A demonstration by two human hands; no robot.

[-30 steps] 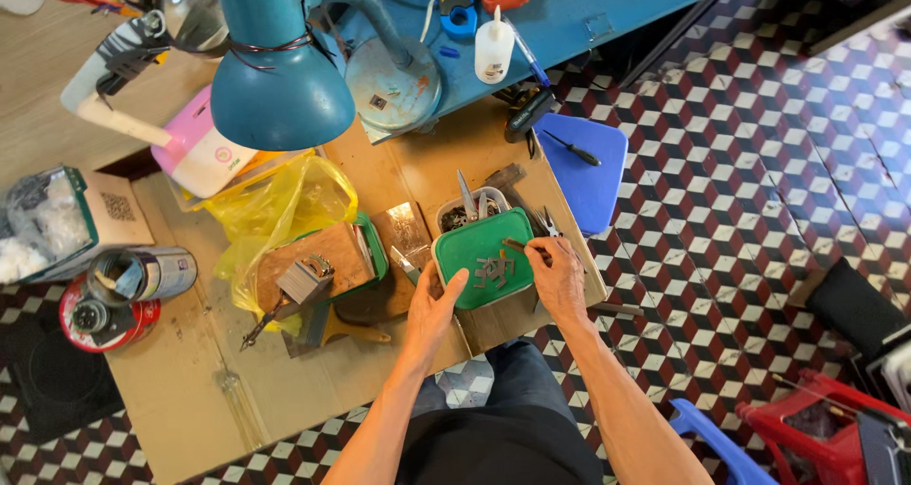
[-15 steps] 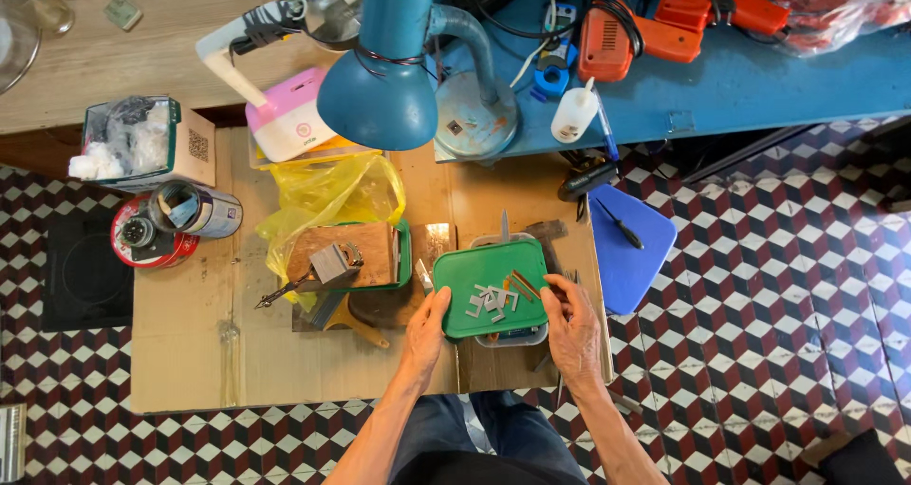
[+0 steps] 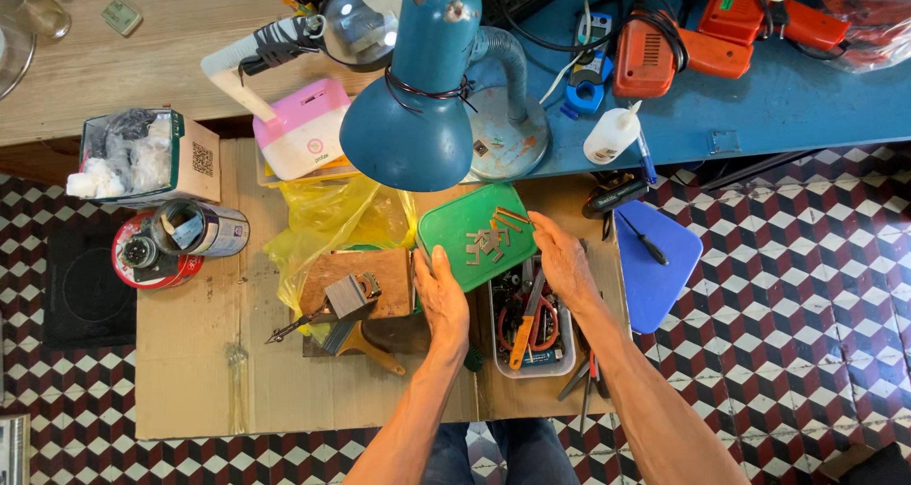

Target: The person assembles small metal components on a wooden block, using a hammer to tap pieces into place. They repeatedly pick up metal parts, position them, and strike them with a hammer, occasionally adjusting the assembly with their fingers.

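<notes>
Head view is showing a green lid [image 3: 474, 233] tilting above a clear tub of tools [image 3: 531, 328] on the cardboard-covered table [image 3: 190, 371], carrying small metal pieces [image 3: 489, 243]. Left hand [image 3: 441, 295] is gripping its lower left edge, fingers curling under; right hand [image 3: 562, 257] is pinching the right edge. Because the lid is sitting slanted, the loose pieces are at risk of sliding off into the tub or onto the yellow bag [image 3: 332, 224] beside it. A blue lamp [image 3: 418, 96] is crowding the space just above.
</notes>
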